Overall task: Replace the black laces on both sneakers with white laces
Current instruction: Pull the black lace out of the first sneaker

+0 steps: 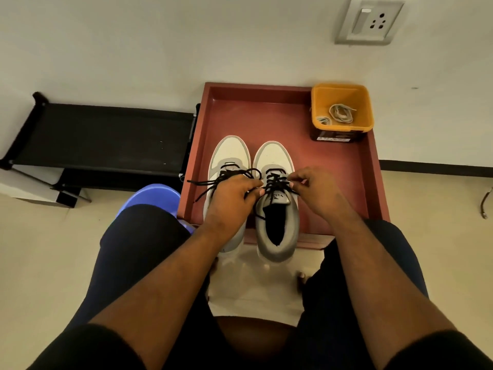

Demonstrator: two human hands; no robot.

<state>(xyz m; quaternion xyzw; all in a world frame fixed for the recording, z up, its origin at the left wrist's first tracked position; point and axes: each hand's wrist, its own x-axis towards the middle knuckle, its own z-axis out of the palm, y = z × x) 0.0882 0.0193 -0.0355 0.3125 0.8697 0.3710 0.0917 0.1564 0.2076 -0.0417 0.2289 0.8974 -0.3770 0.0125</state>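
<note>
Both hands, left hand (234,192) and right hand (309,186), pinch the black cord laces (276,182) of the grey-and-white right-side sneaker (276,209); loosen evenly (white coiled laces (341,114) wait at one o'clock).

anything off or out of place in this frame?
Mostly fine. Both sneakers' heels overhang the near edge of the red tray; the right sneaker juts out furthest. The left sneaker has black lace ends trailing loose across the tray. White laces sit in the yellow tub.

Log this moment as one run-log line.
both hands pinch black laces on right sneaker | white laces in yellow tub
</note>
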